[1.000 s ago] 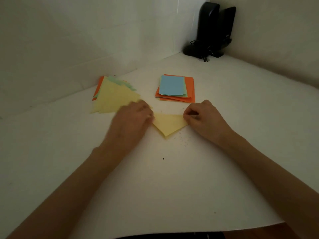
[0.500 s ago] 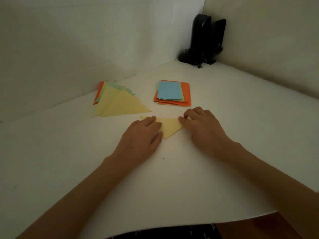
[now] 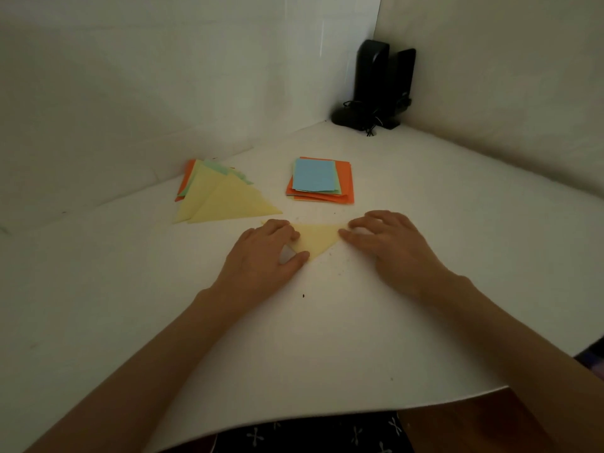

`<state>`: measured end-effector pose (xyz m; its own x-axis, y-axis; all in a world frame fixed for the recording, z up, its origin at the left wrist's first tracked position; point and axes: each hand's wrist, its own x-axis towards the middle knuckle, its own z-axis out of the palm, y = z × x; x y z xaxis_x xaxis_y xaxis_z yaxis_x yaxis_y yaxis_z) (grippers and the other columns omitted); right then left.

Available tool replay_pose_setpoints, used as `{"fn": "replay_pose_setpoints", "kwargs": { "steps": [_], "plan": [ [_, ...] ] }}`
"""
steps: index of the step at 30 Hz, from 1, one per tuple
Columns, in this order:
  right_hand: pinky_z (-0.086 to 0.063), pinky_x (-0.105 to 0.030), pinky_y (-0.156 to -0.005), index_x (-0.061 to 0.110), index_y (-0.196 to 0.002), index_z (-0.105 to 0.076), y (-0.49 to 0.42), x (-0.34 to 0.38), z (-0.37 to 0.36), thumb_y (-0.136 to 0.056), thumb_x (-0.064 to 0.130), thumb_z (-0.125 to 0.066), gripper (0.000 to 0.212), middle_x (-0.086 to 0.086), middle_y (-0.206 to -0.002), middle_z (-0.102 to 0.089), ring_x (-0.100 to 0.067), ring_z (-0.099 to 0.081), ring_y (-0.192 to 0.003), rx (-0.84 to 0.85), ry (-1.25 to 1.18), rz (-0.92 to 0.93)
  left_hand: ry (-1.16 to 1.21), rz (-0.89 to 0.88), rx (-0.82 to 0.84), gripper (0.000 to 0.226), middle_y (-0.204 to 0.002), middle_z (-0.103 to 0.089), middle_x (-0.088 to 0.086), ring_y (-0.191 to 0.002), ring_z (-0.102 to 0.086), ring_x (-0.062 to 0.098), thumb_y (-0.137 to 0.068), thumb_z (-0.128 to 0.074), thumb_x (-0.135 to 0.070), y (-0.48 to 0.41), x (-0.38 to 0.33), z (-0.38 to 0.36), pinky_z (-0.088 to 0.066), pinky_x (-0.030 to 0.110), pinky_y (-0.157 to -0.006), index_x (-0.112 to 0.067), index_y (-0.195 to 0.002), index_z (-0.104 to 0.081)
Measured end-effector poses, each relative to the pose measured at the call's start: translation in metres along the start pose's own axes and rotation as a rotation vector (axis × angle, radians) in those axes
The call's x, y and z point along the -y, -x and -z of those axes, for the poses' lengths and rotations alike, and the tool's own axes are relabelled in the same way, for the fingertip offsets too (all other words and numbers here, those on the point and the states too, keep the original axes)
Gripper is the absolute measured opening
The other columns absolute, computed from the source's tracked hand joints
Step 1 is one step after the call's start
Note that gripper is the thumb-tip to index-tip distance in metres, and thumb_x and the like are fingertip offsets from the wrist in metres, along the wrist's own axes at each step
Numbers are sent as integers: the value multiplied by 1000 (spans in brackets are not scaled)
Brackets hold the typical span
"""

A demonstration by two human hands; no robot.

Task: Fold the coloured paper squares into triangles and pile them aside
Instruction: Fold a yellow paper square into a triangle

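The left hand (image 3: 264, 256) and right hand (image 3: 389, 246) extend from bare forearms (image 3: 157, 364); below, dark clothing (image 3: 313, 434) bears pale cross-shaped prints.

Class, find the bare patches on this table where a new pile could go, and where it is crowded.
Free: the table right of the stack of squares, to the wall; the near-left area below the pile of triangles; the strip between the forearms. Crowded: the middle, where left hand and right hand touch the yellow triangle.
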<state>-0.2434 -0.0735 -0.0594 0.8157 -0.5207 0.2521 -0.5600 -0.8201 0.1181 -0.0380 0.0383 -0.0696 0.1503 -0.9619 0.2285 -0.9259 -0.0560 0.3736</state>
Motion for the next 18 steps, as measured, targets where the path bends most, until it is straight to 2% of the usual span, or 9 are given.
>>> {"fn": "replay_pose_setpoints", "kwargs": {
  "steps": [4,6,9,11,12,13,15,16,18],
  "plan": [
    [-46,-48,-91,5,-111,-68,0,-4,4,-62,9,-24,67,-13,-110,-68,-39,-62,-107,-63,-17,-53,-39,20,67,54,-142,-41,-3,-130,-39,14,-87,-38,-57,-1,0,1,-26,33,-110,-21,-125,-53],
    [-44,-46,-94,4,-121,-63,-2,11,-2,-58,1,-33,70,-14,-121,-64,-36,-60,-111,-67,-105,26,-76,22,101,63,-148,-34,-2,-137,-30,14,-81,-26,-58,0,-1,1,-22,33,-111,-23,-129,-48],
    [-43,-41,-91,4,-121,-63,-4,24,-11,-58,-4,-45,66,-16,-122,-63,-35,-64,-105,-31,-214,65,-166,67,146,61,-155,-23,0,-143,-18,17,-87,-23,-63,1,-2,1,-12,33,-114,-29,-134,-39],
    [-40,-38,-90,4,-120,-64,-5,23,-13,-59,-5,-45,64,-16,-122,-63,-35,-64,-104,-43,-250,52,-249,152,137,63,-154,-25,7,-142,-20,25,-89,-24,-67,4,0,3,-12,38,-114,-29,-138,-36],
    [-40,-38,-91,4,-119,-64,-4,22,-13,-59,-5,-45,64,-16,-122,-63,-35,-64,-105,-50,-259,57,-289,175,84,67,-148,-36,11,-138,-30,28,-88,-22,-68,6,1,3,-18,40,-112,-24,-135,-40],
    [-41,-39,-91,4,-119,-64,-4,21,-14,-60,-6,-45,63,-16,-122,-63,-35,-64,-105,-54,-269,63,-289,169,-3,68,-136,-49,14,-127,-43,32,-88,-22,-65,7,0,5,-27,41,-107,-17,-129,-48],
    [-44,-42,-91,4,-120,-63,-4,21,-14,-62,-6,-44,62,-17,-123,-62,-36,-63,-107,-46,-299,73,-171,154,-125,49,-113,-62,16,-108,-55,35,-94,-41,-47,1,1,10,-39,40,-92,-7,-115,-59],
    [-47,-44,-89,3,-120,-63,-6,21,-14,-62,-6,-43,62,-17,-123,-62,-36,-62,-107,-43,-310,80,-134,161,-119,40,-117,-60,16,-109,-54,35,-95,-49,-38,-5,1,13,-40,40,-91,-6,-117,-59],
    [-51,-47,-83,4,-117,-65,-9,20,-12,-62,-6,-43,60,-17,-120,-64,-37,-63,-103,-39,-329,94,-166,147,-75,40,-135,-48,11,-123,-43,30,-93,-54,-34,-19,0,17,-34,38,-97,-13,-127,-55]
  ]
}}
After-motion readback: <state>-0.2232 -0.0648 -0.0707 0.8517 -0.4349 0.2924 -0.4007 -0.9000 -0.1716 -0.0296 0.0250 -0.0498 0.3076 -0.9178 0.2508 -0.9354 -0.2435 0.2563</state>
